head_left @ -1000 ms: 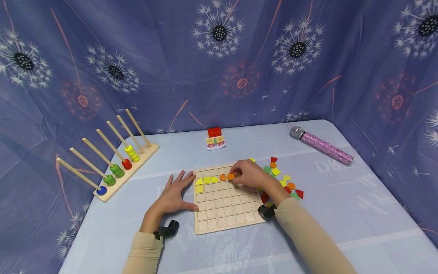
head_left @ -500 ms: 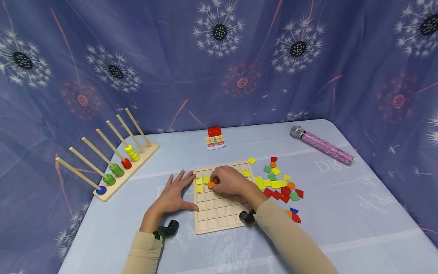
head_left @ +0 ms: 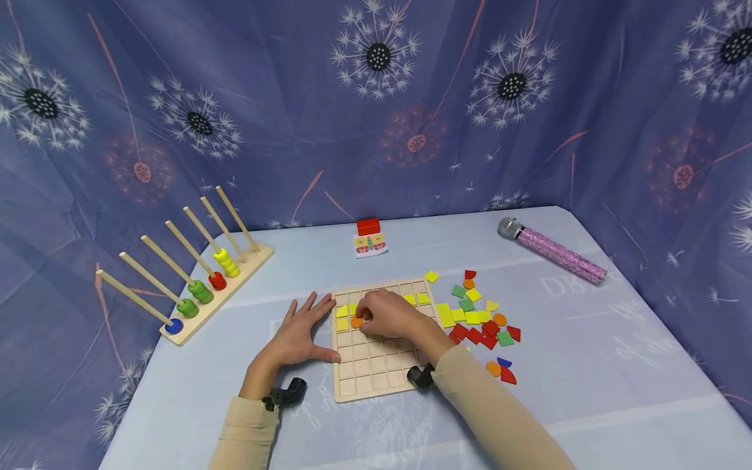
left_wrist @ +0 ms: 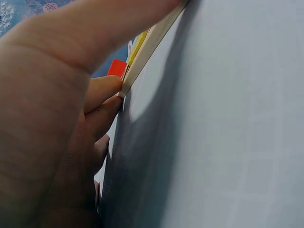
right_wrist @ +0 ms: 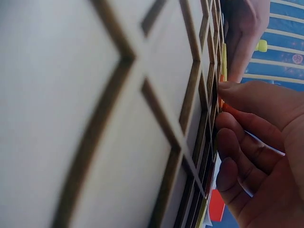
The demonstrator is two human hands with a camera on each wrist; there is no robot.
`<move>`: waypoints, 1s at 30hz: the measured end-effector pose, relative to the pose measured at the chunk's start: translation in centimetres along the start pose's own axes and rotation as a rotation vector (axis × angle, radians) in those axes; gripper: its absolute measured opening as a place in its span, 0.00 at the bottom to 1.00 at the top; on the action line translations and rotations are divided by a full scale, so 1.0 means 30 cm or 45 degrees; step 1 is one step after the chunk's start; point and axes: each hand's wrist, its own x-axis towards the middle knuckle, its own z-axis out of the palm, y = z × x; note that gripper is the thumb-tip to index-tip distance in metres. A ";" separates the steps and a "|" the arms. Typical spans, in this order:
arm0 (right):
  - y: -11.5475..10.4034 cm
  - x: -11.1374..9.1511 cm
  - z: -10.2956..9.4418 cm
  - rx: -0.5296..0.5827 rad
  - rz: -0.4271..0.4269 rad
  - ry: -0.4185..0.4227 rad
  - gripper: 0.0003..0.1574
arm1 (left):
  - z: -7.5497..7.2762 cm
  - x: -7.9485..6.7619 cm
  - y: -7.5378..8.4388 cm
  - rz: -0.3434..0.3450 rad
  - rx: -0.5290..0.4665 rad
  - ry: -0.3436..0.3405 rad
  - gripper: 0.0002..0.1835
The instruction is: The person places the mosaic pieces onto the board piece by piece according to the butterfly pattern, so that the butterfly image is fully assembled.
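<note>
A pale wooden grid board lies on the table. My left hand rests at its left side, fingers spread and straight, with the thumb on the board's edge. My right hand pinches an orange disc between thumb and index finger, low over a second-row cell. Left of the disc sits a yellow square. Yellow pieces fill cells along the top row, including a yellow square near the right end; my right hand covers the middle cells. In the right wrist view the right thumb lies close to the grid.
Loose red, yellow, green, orange and blue pieces are scattered right of the board. A peg stacker with coloured rings stands at left. Behind the board are a red block and a butterfly picture card. A glittery pink microphone lies back right.
My right hand has moved left along the board from the top row, bringing the orange disc to the second row. In the last half second it shifted slightly further left. The left hand stayed still.
</note>
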 end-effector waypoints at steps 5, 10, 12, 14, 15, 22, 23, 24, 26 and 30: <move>0.022 -0.016 -0.026 0.041 -0.006 0.006 0.11 | -0.002 0.002 0.000 0.006 -0.002 0.006 0.67; 0.071 -0.056 -0.082 0.106 0.008 0.045 0.10 | -0.005 0.006 0.004 0.008 -0.003 0.012 0.67; 0.100 -0.076 -0.104 0.144 0.017 0.070 0.09 | -0.004 0.005 0.004 0.006 -0.005 0.008 0.67; 0.134 -0.094 -0.125 0.190 0.025 0.099 0.10 | -0.002 0.003 0.004 0.002 -0.011 0.005 0.67; 0.153 -0.102 -0.137 0.204 0.032 0.114 0.10 | 0.000 0.002 0.004 -0.002 -0.012 0.002 0.68; 0.278 -0.142 -0.205 0.223 0.187 0.247 0.15 | 0.005 0.002 -0.002 0.006 -0.005 0.015 0.68; 0.298 -0.143 -0.208 0.203 0.215 0.263 0.16 | 0.006 0.002 -0.003 0.010 -0.003 0.019 0.68; 0.315 -0.143 -0.211 0.186 0.244 0.272 0.17 | 0.006 0.002 -0.003 0.013 -0.002 0.021 0.68; 0.344 -0.142 -0.214 0.154 0.280 0.275 0.21 | 0.007 0.002 -0.004 0.018 -0.003 0.025 0.67; 0.394 -0.136 -0.207 0.093 0.270 0.230 0.25 | 0.007 0.002 -0.003 0.026 -0.014 0.025 0.67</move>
